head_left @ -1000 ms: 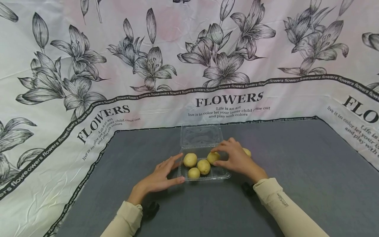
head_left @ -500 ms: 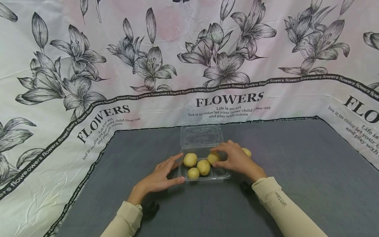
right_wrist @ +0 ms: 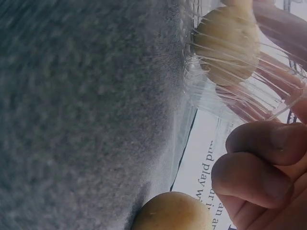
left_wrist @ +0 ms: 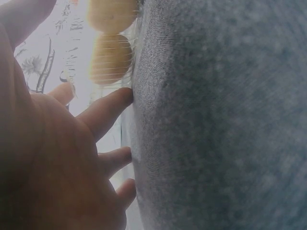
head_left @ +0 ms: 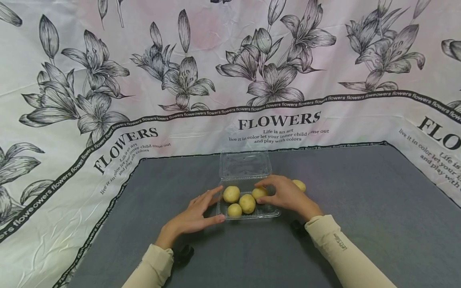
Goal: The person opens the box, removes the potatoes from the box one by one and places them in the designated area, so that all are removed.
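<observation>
In the head view, a clear, ribbed plastic box (head_left: 252,217) stands on the dark grey worktop (head_left: 360,208), towards the middle of its far edge, its transparent lid (head_left: 245,165) raised behind. The lid's upper part is hard to make out against the white flower-printed cloth (head_left: 201,134). Four yellow, rounded, potato-like pieces lie inside: a large far-left piece (head_left: 231,195), a middle piece (head_left: 247,203), a smaller near-left piece (head_left: 235,211) and a far-right piece (head_left: 257,193). The right hand (head_left: 288,196) pinches the far-right piece between thumb and forefinger, covering part of it. A fifth loose yellow piece (head_left: 299,185) sits on the worktop right of the box, mostly hidden by that hand. The left hand (head_left: 194,215) is spread at the box's left side. Both beige sleeves (head_left: 153,266) are cut off by the near border.

The left wrist view shows the left hand with fingers apart, their tips by the worktop surface. Two yellow pieces show through the ribbed wall, the upper one cropped; glare washes out the box.

In the right wrist view, one yellow piece, smooth and faintly speckled, shows behind streaky plastic, with fingers blurred beyond it. Two nearer fingers (right_wrist: 252,179) are curled. The loose piece is cropped at the bottom.
</observation>
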`<state>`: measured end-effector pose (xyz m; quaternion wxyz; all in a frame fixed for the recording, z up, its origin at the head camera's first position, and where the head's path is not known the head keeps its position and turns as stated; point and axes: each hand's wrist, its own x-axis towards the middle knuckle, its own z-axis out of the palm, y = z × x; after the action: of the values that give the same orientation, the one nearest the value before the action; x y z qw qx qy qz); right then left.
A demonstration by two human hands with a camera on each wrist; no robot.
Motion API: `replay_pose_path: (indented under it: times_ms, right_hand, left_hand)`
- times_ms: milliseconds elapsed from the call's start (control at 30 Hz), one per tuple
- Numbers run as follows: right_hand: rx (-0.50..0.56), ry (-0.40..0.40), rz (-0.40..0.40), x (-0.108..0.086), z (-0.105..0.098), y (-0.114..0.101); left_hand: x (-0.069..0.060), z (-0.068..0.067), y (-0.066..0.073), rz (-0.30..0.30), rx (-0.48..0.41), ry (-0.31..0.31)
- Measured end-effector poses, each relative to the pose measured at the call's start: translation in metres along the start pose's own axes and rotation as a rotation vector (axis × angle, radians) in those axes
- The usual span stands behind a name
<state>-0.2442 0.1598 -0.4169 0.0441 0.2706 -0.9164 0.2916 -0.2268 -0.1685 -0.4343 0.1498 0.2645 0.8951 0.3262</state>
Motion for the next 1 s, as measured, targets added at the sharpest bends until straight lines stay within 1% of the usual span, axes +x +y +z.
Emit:
replay_pose_path:
  times_ms: [500,700,1000]
  right_hand:
    - [0.043,-0.046,0.045,0.0016,0.0024,0.0010]
    - [0.066,-0.046,0.044,0.0009,0.0021,0.0018]
    - [0.087,-0.025,0.043,-0.0015,0.0047,0.0031]
  left_hand:
    - [0.0004,0.0011,-0.0005,-0.013,0.004,-0.003]
    - [0.0011,0.0012,-0.0005,-0.008,0.011,0.004]
    - [0.0007,0.0008,-0.0002,-0.015,0.008,-0.004]
